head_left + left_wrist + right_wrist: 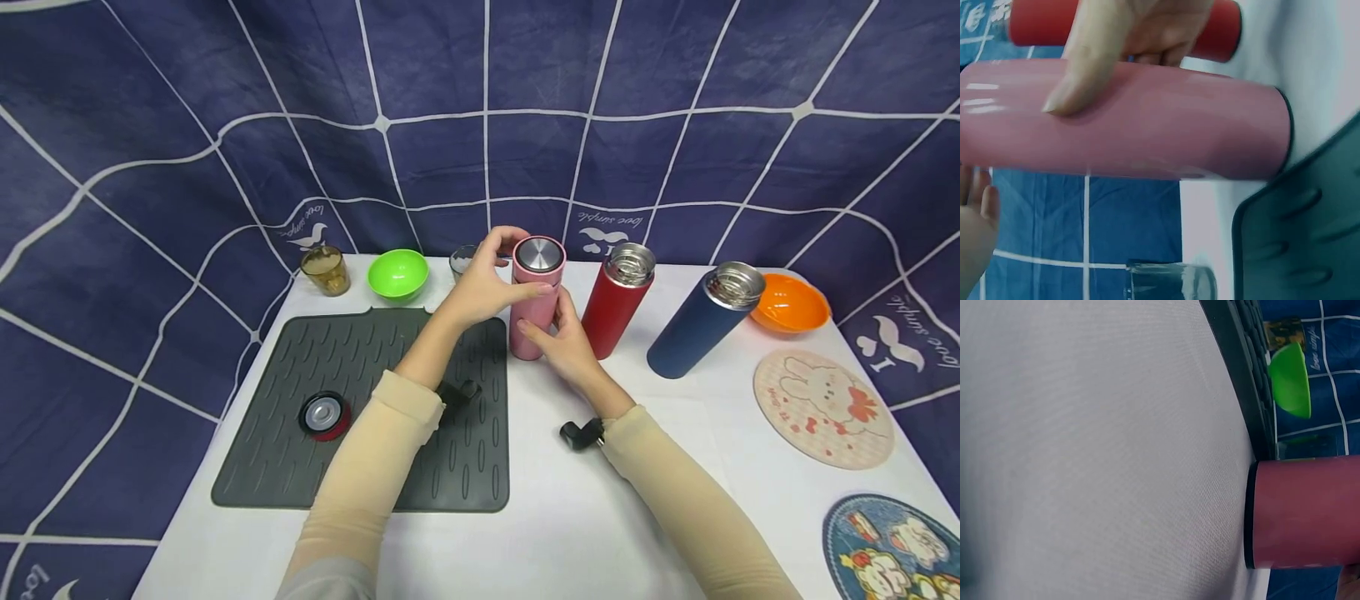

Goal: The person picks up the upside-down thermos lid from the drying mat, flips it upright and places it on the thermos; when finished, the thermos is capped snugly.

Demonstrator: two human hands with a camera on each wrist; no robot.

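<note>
A pink thermos stands upright on the white table, just off the right edge of the grey drying mat. Its steel-topped lid is on. My left hand grips the lid end, thumb across the front and fingers behind. Lower down, my right hand holds the body, its thumb lying along the pink side in the left wrist view. To the right stand a red thermos and a blue thermos, both with bare steel mouths. A red and black lid lies on the mat.
Along the back are an amber glass, a green bowl and a clear glass partly behind my left hand. At right are an orange bowl, a bunny placemat and a blue patterned placemat. A blue curtain hangs behind.
</note>
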